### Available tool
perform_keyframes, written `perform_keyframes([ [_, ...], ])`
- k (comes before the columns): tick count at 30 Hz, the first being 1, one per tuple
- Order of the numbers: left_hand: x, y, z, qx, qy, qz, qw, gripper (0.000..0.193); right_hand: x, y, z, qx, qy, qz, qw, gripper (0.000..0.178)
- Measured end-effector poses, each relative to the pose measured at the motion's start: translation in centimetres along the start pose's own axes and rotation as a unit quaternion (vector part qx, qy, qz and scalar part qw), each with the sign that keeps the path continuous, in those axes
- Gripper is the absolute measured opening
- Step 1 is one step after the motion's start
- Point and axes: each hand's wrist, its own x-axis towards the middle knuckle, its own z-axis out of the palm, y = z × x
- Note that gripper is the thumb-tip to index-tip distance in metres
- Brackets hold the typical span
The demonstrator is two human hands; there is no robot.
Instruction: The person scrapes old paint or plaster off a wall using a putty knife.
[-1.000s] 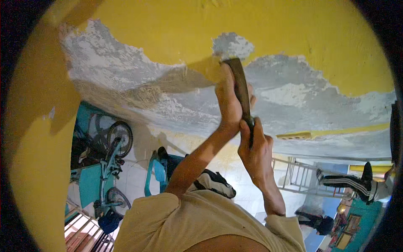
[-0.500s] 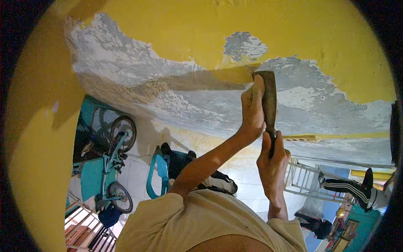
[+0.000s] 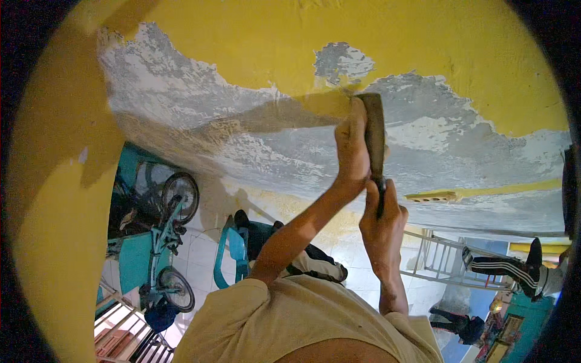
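Observation:
Before me stands a yellow wall (image 3: 448,36) with its paint stripped in a broad, ragged band of grey and white (image 3: 436,115). A smaller bare patch (image 3: 343,62) sits just above that band. A long dark scraper (image 3: 375,130) points upward, its broad end against or close to the wall below the small patch. My right hand (image 3: 384,233) is closed round its narrow handle. Higher up, my left hand (image 3: 353,142) grips the scraper's wide part, thumb along its near side; its other fingers are mostly hidden behind the tool.
A yellow side wall (image 3: 54,199) rises on my left. Below are a bicycle (image 3: 160,242), a teal plastic chair (image 3: 233,251) and a person's legs (image 3: 321,263). To the right are a metal ladder (image 3: 442,260) with a person's striped trouser leg (image 3: 502,270) on it, and another person (image 3: 466,327).
Both hands and the scraper have shifted slightly left and up in the view, and the wall has shifted left too. The grip looks the same.

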Motion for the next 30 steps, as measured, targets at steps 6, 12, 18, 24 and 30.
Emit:
perform_keyframes([
  [6,1.1,0.0,-0.3,0.003,-0.098,0.040,0.994,0.048,0.5,-0.9,0.7,0.007,0.032,-0.039,0.999,0.012],
  [12,0.9,-1.0,-0.9,-0.017,-0.069,0.017,0.997,0.045,0.0,-0.7,1.0,-0.025,0.022,0.016,0.999,0.014],
  [18,0.9,-1.2,-1.6,-0.012,-0.097,0.026,0.995,0.044,-0.1,-0.9,0.7,-0.042,-0.002,0.051,0.998,0.016],
  [24,0.1,-0.7,-1.5,0.033,-0.109,0.001,0.993,0.045,-0.2,-1.0,0.9,-0.030,0.018,0.016,0.999,0.020],
  [30,1.6,0.1,-0.4,-0.027,-0.030,-0.020,0.999,0.042,1.5,-0.3,1.1,-0.016,0.061,-0.088,0.994,0.019],
])
